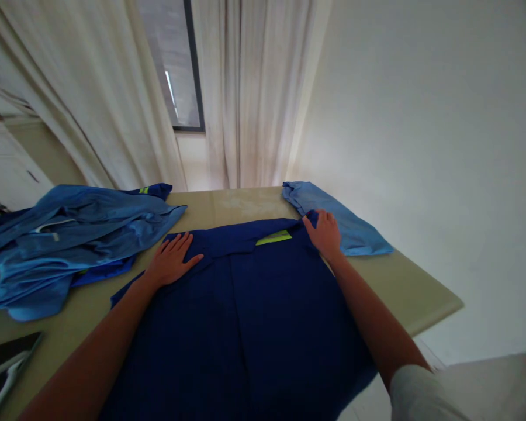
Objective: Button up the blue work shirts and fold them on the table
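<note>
A dark blue work jacket (280, 310) lies spread over the table, its lower part running toward me past the near edge. Near its far end shows a yellow-green strip (274, 238), partly covered by a folded band of the same cloth. My left hand (170, 260) rests flat on the far left part of the jacket, fingers spread. At the far right corner my right hand (324, 235) is closed on the jacket's edge, thumb toward the left. Just beyond that hand lies a folded light blue garment (348, 225).
A heap of light blue garments (96, 228) with darker blue pieces lies on the left of the beige table (421, 292). A dark flat object with a white handle-like part (9, 374) sits at the near left. Curtains (263, 93) hang behind; a white wall (442, 146) stands at right.
</note>
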The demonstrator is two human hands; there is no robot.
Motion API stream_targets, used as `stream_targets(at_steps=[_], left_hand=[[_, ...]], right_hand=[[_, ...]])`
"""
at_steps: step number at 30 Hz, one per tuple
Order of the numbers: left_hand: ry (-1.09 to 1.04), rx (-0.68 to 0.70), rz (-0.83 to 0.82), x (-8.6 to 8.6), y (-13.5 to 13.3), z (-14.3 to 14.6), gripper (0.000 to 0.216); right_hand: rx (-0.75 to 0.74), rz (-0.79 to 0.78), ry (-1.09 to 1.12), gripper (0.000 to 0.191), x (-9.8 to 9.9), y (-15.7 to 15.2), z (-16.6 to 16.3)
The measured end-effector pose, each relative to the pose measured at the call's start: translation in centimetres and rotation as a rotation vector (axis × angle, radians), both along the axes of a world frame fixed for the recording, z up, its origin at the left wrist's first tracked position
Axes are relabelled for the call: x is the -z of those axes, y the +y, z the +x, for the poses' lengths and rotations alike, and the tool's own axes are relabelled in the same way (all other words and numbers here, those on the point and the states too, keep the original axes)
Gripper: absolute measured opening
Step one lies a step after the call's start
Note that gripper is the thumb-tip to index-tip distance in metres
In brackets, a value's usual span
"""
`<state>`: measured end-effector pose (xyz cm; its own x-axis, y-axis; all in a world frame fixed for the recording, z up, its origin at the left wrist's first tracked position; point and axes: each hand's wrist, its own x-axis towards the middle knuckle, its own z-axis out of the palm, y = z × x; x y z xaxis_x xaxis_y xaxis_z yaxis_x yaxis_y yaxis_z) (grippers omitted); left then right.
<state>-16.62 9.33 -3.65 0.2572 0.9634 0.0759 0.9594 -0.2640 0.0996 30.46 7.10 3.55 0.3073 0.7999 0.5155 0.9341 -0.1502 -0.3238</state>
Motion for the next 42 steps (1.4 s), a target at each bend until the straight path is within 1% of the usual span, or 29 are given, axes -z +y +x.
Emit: stream_targets(at_steps=[2,5,7,9,11,12,14,15,16,18,20,21,23,25,28,30,31,32,35,37,39,42], left_hand=[[0.008,-0.004,0.0,0.3,0.2,-0.1,0.095],[0.015,-0.013,-0.014,0.4,0.3,-0.4,0.095],[0.01,-0.022,-0.025,0.2,0.4,-0.5,0.094],[-0.001,-0.045,-0.036,-0.2,0.6,-0.1,0.092],[0.005,-0.101,-0.054,-0.9,0.9,1.1,0.092],[0.011,-0.136,-0.046,-1.4,1.0,2.2,0.092],[0.008,-0.16,0.027,-2.4,1.2,5.6,0.09],[-0.004,-0.133,0.082,-2.8,1.2,7.8,0.088],[-0.024,-0.069,0.133,-3.2,1.2,10.4,0.084],[-0.062,0.111,0.172,-3.6,1.0,16.1,0.077],[-0.099,0.271,0.178,-3.5,0.7,21.8,0.069],[-0.122,0.306,0.192,-3.4,0.6,24.4,0.066],[-0.167,0.311,0.209,-2.8,0.4,28.6,0.063],[-0.202,0.27,0.207,-2.1,0.3,31.1,0.06],[-0.211,0.253,0.186,-0.8,0.2,32.4,0.053],[-0.211,0.273,0.186,-0.2,0.2,32.2,0.049],[-0.214,0.279,0.19,0.0,0.2,32.1,0.048],[-0.218,0.28,0.198,0.1,0.2,31.9,0.048],[-0.215,0.279,0.199,0.1,0.0,31.7,0.045],[-0.188,0.275,0.163,0.0,-0.2,31.6,0.043],[-0.157,0.297,0.124,-0.2,-0.4,31.6,0.044],[-0.156,0.363,0.123,-0.3,-0.5,31.6,0.052]], right_hand=[[0.1,-0.034,0.027,0.053,1.6,-1.4,2.7],[0.143,-0.135,0.109,0.058,2.9,-2.2,4.6],[0.136,-0.197,0.165,0.058,3.1,-1.9,5.0],[0.13,-0.224,0.205,0.058,3.0,-1.5,5.1],[0.125,-0.235,0.245,0.059,2.9,-0.9,5.3],[0.119,-0.241,0.271,0.059,2.9,-0.7,5.5],[0.086,-0.243,0.322,0.054,3.1,-0.2,5.9],[0.055,-0.23,0.339,0.049,3.2,0.0,6.1],[0.017,-0.203,0.347,0.043,3.3,0.2,6.3],[-0.08,-0.102,0.351,0.033,3.7,0.5,6.7],[-0.176,0.033,0.373,0.031,4.1,0.8,6.9],[-0.216,0.096,0.394,0.032,4.3,0.9,7.1],[-0.275,0.176,0.437,0.035,4.8,1.1,7.3],[-0.308,0.194,0.45,0.038,5.3,1.1,7.6],[-0.284,0.183,0.404,0.042,5.4,1.0,7.2],[-0.269,0.188,0.343,0.044,4.9,0.8,6.2],[-0.296,0.185,0.301,0.044,4.5,0.6,5.4],[-0.356,0.173,0.25,0.045,4.0,0.3,4.5],[-0.645,0.084,0.07,0.047,2.5,-1.1,1.6],[-0.78,0.017,-0.008,0.048,2.0,-2.1,0.2],[-0.839,-0.055,-0.029,0.052,2.0,-2.8,-0.2],[-0.876,-0.162,-0.001,0.06,2.4,-3.0,0.2]])
